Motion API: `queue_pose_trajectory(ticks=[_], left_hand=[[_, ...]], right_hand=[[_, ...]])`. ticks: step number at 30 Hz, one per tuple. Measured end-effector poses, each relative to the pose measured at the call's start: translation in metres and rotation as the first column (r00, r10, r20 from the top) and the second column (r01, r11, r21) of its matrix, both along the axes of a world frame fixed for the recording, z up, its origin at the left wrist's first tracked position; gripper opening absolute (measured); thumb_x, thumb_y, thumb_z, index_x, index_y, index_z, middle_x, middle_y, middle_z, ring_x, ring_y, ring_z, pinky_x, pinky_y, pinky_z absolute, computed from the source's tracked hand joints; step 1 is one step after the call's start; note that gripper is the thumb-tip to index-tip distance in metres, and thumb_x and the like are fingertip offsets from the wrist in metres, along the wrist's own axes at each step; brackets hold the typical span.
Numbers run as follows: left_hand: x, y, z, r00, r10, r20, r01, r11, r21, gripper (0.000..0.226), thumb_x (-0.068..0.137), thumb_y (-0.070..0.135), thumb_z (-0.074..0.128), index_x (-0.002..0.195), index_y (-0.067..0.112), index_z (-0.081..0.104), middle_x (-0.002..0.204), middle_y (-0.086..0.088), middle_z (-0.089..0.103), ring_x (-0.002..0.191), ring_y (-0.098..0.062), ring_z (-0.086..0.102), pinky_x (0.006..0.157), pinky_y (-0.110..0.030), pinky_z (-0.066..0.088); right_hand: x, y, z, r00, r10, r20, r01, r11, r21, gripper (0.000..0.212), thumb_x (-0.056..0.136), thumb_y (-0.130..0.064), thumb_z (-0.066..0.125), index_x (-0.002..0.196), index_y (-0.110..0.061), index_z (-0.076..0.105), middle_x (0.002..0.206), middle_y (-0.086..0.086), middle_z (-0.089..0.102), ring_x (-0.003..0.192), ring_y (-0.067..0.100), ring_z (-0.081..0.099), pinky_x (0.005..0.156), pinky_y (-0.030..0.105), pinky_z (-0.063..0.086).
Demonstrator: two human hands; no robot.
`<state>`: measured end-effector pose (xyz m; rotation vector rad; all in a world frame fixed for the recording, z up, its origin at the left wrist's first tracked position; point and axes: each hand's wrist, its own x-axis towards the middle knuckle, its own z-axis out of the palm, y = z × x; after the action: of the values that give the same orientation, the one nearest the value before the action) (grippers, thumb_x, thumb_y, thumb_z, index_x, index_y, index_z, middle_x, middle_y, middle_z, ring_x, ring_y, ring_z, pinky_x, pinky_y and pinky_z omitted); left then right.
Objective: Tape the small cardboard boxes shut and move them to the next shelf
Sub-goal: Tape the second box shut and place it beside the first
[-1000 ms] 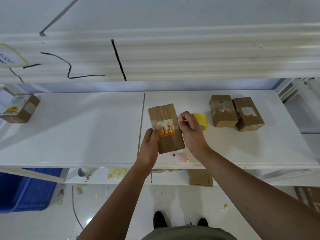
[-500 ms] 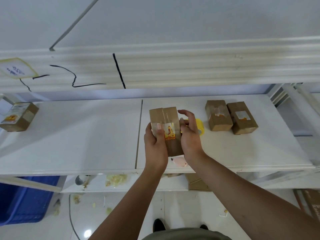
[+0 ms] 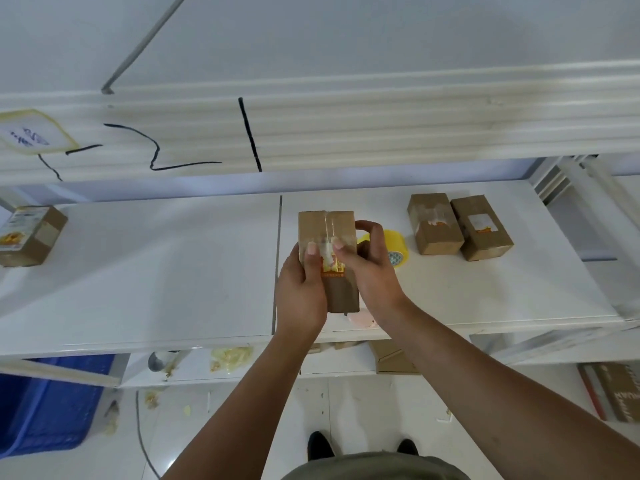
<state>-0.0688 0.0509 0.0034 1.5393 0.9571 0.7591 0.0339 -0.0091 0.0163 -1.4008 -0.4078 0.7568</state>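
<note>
A small brown cardboard box (image 3: 327,225) with clear tape along its top seam and an orange label is held over the right shelf panel (image 3: 467,292). My left hand (image 3: 301,289) grips its left side, thumb on top. My right hand (image 3: 372,268) grips its right side, thumb pressing the tape near the label. A yellow tape roll (image 3: 394,245) lies just behind my right hand, partly hidden. Two more small boxes (image 3: 434,223) (image 3: 481,232) stand side by side to the right. Another box (image 3: 29,235) sits on the left shelf panel (image 3: 156,265), at its far left.
A pink object (image 3: 360,320) lies on the shelf front edge under the held box. A shelf board hangs overhead. Below are a blue crate (image 3: 45,403), scraps and flat cardboard (image 3: 394,358) on the lower shelf, and a box (image 3: 620,393) on the floor at right.
My right hand left the tape roll and came onto the box's right side. Both thumbs now press on the box top, and the box has risen slightly in view.
</note>
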Motion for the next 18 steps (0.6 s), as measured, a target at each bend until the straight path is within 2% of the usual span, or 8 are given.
queue_pose_trajectory(ticks=[2,5,7,9,11,14,16,18], left_hand=[[-0.001,0.002,-0.001,0.994,-0.011,-0.108,0.010,1.000,-0.003,0.045,0.107,0.067,0.030,0.133,0.043,0.057,0.108,0.022,0.073,0.092,-0.003,0.073,0.068,-0.016,0.056],[-0.003,0.003,-0.003,0.956,0.049,-0.288,-0.010,0.991,0.135,0.072,0.098,0.077,0.034,0.158,0.037,0.030,0.148,0.001,0.046,0.114,-0.018,0.064,0.090,-0.038,0.058],[-0.003,0.000,0.001,0.983,-0.040,-0.182,0.053,0.996,0.068,0.085,0.085,0.086,0.047,0.156,0.041,0.032,0.149,0.005,0.044,0.123,-0.015,0.062,0.096,-0.037,0.057],[-0.005,0.005,0.004,0.994,-0.109,-0.022,0.107,0.990,-0.097,0.089,0.076,0.082,0.066,0.149,0.037,0.044,0.138,0.005,0.058,0.116,-0.014,0.069,0.089,-0.034,0.060],[-0.011,0.019,0.003,0.977,-0.108,0.181,0.167,0.922,-0.350,0.077,0.077,0.067,0.076,0.141,0.028,0.059,0.126,-0.004,0.074,0.113,-0.029,0.075,0.087,-0.044,0.064],[-0.026,0.032,-0.003,0.883,-0.179,0.433,0.414,0.730,-0.544,0.063,0.098,0.062,0.057,0.149,0.025,0.058,0.141,-0.013,0.069,0.131,-0.036,0.066,0.105,-0.055,0.056],[-0.029,0.030,-0.009,0.924,-0.219,0.314,0.344,0.834,-0.430,0.055,0.099,0.072,0.048,0.131,0.034,0.073,0.129,-0.007,0.076,0.122,-0.031,0.072,0.096,-0.045,0.062],[-0.031,0.025,-0.013,0.990,-0.057,0.129,0.091,0.956,-0.278,0.050,0.099,0.070,0.049,0.109,0.035,0.083,0.104,-0.001,0.083,0.101,-0.026,0.080,0.078,-0.034,0.066]], right_hand=[[-0.002,0.002,-0.001,0.999,-0.027,0.047,0.030,0.998,-0.058,0.042,0.095,-0.037,0.076,0.129,-0.031,0.052,0.100,0.010,0.070,0.098,0.025,0.073,0.082,0.042,0.061],[-0.008,0.002,-0.006,0.988,-0.061,0.143,0.083,0.985,-0.152,0.047,0.096,-0.048,0.071,0.133,-0.038,0.044,0.114,-0.002,0.068,0.101,0.015,0.070,0.075,0.030,0.058],[-0.011,0.000,-0.007,0.997,-0.047,0.061,0.053,0.994,-0.091,0.044,0.098,-0.050,0.066,0.135,-0.043,0.044,0.121,-0.003,0.068,0.102,0.013,0.073,0.077,0.030,0.062],[-0.013,-0.006,-0.006,1.000,0.022,-0.022,-0.022,1.000,-0.011,0.039,0.099,-0.056,0.055,0.135,-0.041,0.052,0.121,0.000,0.071,0.105,0.011,0.073,0.083,0.032,0.062],[-0.013,-0.015,-0.010,0.998,0.063,-0.015,-0.063,0.998,0.018,0.045,0.099,-0.056,0.049,0.133,-0.030,0.064,0.121,0.014,0.069,0.108,0.021,0.070,0.093,0.039,0.058],[-0.012,-0.025,-0.016,0.992,0.124,0.026,-0.122,0.990,-0.066,0.040,0.098,-0.054,0.063,0.137,-0.041,0.061,0.133,0.010,0.064,0.120,0.021,0.066,0.102,0.044,0.056],[-0.013,-0.027,-0.019,0.969,0.217,-0.115,-0.223,0.974,-0.040,0.042,0.097,-0.053,0.066,0.137,-0.044,0.060,0.133,0.005,0.071,0.120,0.022,0.071,0.098,0.047,0.059],[-0.014,-0.027,-0.020,0.960,0.222,-0.170,-0.225,0.974,0.002,0.043,0.096,-0.045,0.070,0.138,-0.040,0.060,0.125,0.006,0.075,0.113,0.029,0.075,0.083,0.050,0.064]])
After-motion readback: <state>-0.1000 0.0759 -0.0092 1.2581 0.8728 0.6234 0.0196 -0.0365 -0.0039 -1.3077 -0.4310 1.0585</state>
